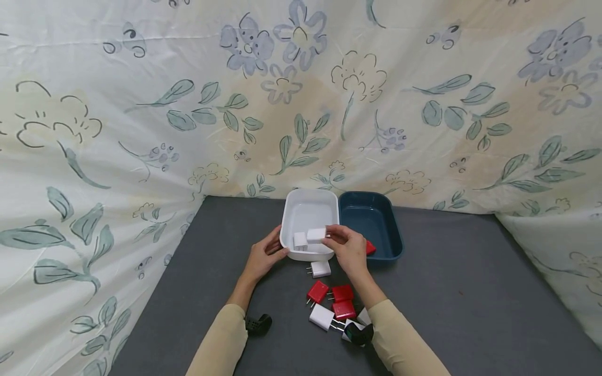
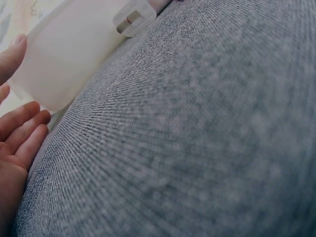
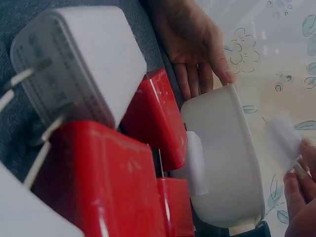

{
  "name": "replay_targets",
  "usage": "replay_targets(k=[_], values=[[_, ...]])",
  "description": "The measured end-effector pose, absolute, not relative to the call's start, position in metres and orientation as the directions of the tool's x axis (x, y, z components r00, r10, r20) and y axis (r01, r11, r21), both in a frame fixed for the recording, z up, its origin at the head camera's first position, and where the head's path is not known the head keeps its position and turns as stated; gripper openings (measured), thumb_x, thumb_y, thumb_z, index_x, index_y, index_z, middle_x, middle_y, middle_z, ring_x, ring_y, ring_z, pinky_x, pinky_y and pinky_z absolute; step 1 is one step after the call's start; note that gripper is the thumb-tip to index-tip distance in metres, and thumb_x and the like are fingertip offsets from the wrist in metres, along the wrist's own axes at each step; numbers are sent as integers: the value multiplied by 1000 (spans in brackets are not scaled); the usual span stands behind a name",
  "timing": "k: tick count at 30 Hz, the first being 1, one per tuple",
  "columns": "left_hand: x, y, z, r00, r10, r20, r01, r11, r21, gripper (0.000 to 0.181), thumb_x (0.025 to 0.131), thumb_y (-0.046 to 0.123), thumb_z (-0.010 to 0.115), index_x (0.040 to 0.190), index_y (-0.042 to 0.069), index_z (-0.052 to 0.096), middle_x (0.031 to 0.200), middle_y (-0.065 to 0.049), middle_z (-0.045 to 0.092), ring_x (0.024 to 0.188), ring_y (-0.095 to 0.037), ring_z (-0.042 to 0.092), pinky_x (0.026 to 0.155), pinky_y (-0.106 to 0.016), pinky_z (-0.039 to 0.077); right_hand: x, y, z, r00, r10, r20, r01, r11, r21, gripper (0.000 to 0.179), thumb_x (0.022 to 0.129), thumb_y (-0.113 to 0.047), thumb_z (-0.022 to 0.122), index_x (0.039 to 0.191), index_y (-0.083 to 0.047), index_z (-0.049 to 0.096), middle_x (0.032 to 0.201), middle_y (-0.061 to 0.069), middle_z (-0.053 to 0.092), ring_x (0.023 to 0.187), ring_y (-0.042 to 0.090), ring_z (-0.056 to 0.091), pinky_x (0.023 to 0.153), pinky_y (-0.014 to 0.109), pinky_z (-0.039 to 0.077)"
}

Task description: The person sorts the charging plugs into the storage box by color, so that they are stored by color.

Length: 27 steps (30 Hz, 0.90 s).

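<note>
Over the white tray (image 1: 310,206), my right hand (image 1: 349,251) pinches a white charger plug (image 1: 316,235) between thumb and fingers. The right wrist view shows this plug (image 3: 282,143) higher than the tray's rim. Another white charger plug (image 1: 300,241) lies inside the tray, near its front. My left hand (image 1: 264,258) touches the tray's front left corner, its thumb (image 3: 223,69) at the rim and its fingers fairly straight along the outer wall. Beside it stands a dark blue tray (image 1: 371,211), where a red charger plug (image 1: 370,247) shows partly behind my right hand.
On the dark grey table (image 1: 226,230), a white charger plug (image 1: 321,269) lies just before the white tray. Nearer me are red charger plugs (image 1: 317,292) and white ones (image 1: 322,317), some partly covered by my right wrist's black camera (image 1: 359,334). A flowered cloth (image 1: 301,104) hangs behind.
</note>
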<state>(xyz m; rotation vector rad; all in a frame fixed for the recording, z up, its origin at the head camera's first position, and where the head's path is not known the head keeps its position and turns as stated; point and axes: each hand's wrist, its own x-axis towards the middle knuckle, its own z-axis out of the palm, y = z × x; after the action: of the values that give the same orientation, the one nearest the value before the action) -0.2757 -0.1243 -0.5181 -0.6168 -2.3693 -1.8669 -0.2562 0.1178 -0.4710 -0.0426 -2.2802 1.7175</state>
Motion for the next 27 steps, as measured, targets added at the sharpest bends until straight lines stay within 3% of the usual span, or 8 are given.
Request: replay_targets(k=[27], values=[[-276,-125,-517,-920,281,273,327,167,930,71,82,18,71,142,5,34,134,-24,48,120,-35,51,97,-49,43,-245,134,-476,-963,201,178,-109,310,-944,25,75,-16,77,99,-18,71,97,2,71,86,14,66,78,19,54]])
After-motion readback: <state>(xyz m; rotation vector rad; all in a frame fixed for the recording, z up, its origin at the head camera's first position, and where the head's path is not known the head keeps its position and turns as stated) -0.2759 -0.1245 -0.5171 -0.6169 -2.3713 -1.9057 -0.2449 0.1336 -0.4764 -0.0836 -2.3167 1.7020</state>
